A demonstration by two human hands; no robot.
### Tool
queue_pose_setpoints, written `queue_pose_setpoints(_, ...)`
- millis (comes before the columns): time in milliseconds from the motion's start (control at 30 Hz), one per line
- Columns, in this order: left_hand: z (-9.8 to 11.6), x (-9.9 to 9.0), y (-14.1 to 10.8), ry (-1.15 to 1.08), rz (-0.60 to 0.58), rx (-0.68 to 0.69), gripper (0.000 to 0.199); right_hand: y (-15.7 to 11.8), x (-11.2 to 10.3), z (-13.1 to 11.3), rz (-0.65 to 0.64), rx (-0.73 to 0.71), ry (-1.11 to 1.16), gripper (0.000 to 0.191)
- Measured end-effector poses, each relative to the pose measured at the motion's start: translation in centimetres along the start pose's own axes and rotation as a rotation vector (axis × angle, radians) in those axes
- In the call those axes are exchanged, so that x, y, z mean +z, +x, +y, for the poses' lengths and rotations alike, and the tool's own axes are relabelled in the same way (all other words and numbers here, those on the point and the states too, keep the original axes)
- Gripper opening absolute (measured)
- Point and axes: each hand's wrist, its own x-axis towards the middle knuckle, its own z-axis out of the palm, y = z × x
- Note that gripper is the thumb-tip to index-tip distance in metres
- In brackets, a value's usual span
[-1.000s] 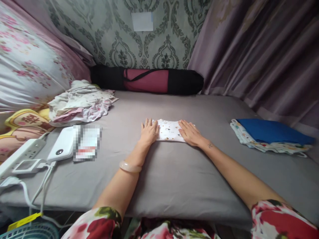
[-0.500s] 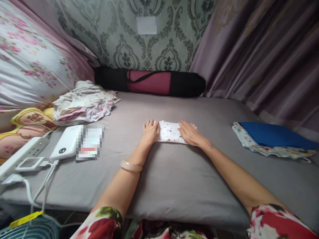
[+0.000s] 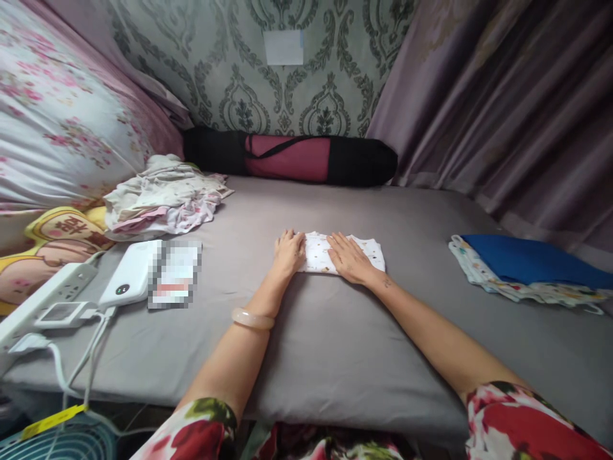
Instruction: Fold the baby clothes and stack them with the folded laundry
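Folded white cloth lies at frame centre on the grey sheet, bare sheet on every side of it. Right hand presses flat on it, fingers extended, not gripping; its right end is exposed. Left hand covers the left end; whether it pinches cannot be determined. Pixelation obscures an item, left. Black-and-maroon bag bounds the far edge; blue cloth is cut off at right.

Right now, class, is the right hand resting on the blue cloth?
No, the right hand lies on the white patterned cloth, apart from the blue cloth.
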Motion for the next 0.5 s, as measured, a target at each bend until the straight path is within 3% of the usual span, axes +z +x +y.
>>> queue_pose_setpoints(233, -0.6, 0.1, 0.6, -0.030, 0.016, 0.021, 0.036, 0.5, -1.3, -1.7, -0.018, -0.031, 0.026, 0.063)
queue_pose_setpoints(500, -1.4, 0.4, 0.9, -0.065, 0.057, 0.021, 0.037, 1.7, 0.9, -3.2, 0.055, -0.085, -0.008, 0.061)
